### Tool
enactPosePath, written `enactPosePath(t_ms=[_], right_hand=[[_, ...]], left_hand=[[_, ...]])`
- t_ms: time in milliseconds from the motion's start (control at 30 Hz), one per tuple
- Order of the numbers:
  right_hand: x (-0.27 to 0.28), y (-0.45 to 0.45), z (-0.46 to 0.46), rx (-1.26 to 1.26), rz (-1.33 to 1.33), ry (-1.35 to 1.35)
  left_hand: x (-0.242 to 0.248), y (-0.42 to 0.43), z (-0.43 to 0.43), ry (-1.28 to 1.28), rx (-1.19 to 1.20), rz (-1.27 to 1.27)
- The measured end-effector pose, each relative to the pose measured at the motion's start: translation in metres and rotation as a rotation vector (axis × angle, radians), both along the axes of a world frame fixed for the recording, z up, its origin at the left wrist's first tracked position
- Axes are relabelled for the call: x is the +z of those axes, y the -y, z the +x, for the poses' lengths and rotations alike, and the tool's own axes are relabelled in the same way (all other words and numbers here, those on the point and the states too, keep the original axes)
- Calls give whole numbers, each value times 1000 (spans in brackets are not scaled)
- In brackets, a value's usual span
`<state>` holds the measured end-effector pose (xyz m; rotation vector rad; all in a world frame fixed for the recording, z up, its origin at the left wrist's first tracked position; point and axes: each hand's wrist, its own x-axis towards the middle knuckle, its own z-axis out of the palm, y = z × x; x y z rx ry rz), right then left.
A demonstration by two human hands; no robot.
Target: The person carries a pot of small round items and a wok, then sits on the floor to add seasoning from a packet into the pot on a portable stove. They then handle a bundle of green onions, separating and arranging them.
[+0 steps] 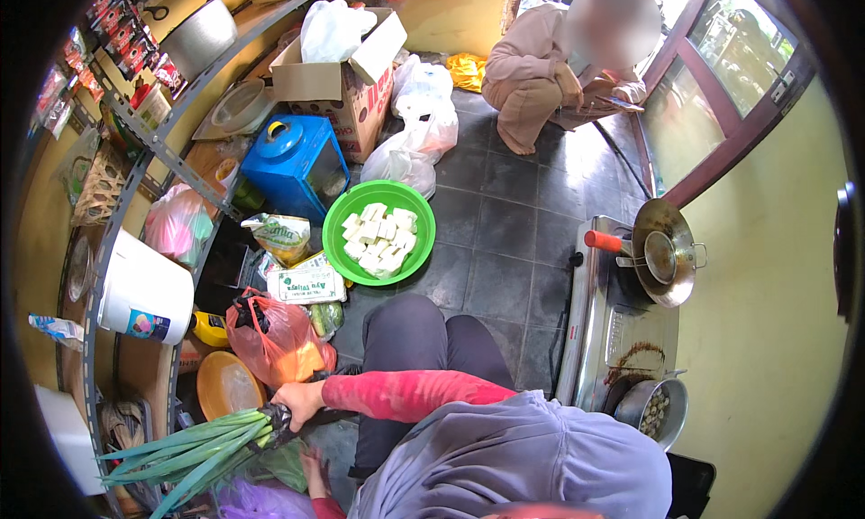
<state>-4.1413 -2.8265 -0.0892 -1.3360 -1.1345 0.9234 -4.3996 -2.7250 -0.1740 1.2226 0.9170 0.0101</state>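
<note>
My right hand [297, 405] reaches across my body to the left, closed around a bunch of spring onions [196, 448]. Black plastic [274, 428] wraps their base, and the long green leaves point to the lower left. Below it, my left hand [315, 475] is beside a green plastic bag [280, 465]; whether its fingers grip the bag is unclear. A purple plastic bag [263, 500] lies at the bottom edge. Just above my right hand are an orange-brown basin [230, 384] and a red plastic bag [280, 336] with orange contents.
A green basin [331, 259] of white blocks, perhaps tofu, stands ahead. Shelving [101, 282] lines the left. On the right, a gas stove [622, 343] carries a wok [665, 276] and a pot [679, 411]. Another person [534, 73] squats by the open door [716, 93], holding a phone.
</note>
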Motion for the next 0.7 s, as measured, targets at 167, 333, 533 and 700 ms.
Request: enactPosePath(t_ms=[167, 333, 533, 700], right_hand=[[7, 4, -7, 123, 10, -165], [0, 0, 4, -66, -14, -130], [7, -3, 11, -68, 153, -112], [19, -3, 12, -4, 180, -291]], left_hand=[[-10, -20, 46, 524, 369, -235], [16, -21, 58, 692, 369, -152], [54, -39, 56, 638, 228, -53], [82, -33, 77, 657, 204, -23]])
